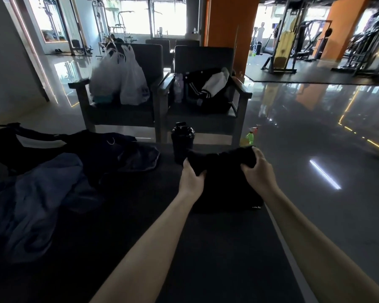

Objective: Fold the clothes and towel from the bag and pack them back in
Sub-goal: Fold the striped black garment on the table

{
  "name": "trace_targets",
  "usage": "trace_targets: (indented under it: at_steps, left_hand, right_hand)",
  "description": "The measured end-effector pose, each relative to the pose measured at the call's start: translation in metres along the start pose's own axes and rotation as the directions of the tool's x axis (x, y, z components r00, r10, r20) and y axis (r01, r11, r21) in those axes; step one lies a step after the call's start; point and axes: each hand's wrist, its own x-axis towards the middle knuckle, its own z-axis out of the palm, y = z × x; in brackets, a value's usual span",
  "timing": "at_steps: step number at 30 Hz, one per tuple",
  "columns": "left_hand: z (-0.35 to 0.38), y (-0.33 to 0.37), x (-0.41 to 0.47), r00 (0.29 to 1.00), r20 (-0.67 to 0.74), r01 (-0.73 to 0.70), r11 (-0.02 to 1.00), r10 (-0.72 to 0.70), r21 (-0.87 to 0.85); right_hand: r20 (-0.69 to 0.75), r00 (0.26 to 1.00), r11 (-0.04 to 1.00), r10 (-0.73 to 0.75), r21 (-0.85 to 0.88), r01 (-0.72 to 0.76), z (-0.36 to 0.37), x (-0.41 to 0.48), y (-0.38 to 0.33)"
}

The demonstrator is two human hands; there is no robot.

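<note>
Currently left grip and right grip clutch the black garment beside the mat edge.

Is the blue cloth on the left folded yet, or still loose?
Still loose. The blue cloth lies crumpled in a heap on the dark surface, with uneven wrinkles and no straight folded edges.

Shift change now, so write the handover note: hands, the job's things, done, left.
The left hand and right hand each grip the black garment at its far end; it lies on the dark surface.
The blue cloth and grey garment lie crumpled beside the black bag, to the left.
Done: nothing visibly packed.
Left: finish this fold, fold the others, pack everything.
</note>
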Motion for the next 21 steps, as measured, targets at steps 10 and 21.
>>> trace_targets:
  at_steps: [10, 21]
  left_hand:
    - [0.022, -0.021, 0.017, 0.993, -0.112, 0.024, 0.906, 0.026, 0.423]
    - [0.026, -0.055, 0.03, 0.97, 0.234, -0.214, 0.682, 0.065, 0.699]
  right_hand:
    - [0.022, 0.999, 0.989, -0.03, -0.145, 0.033, 0.027, 0.028, 0.037]
    - [0.115, 0.982, 0.955, 0.147, -0.275, -0.111, 0.046, 0.039, 0.078]
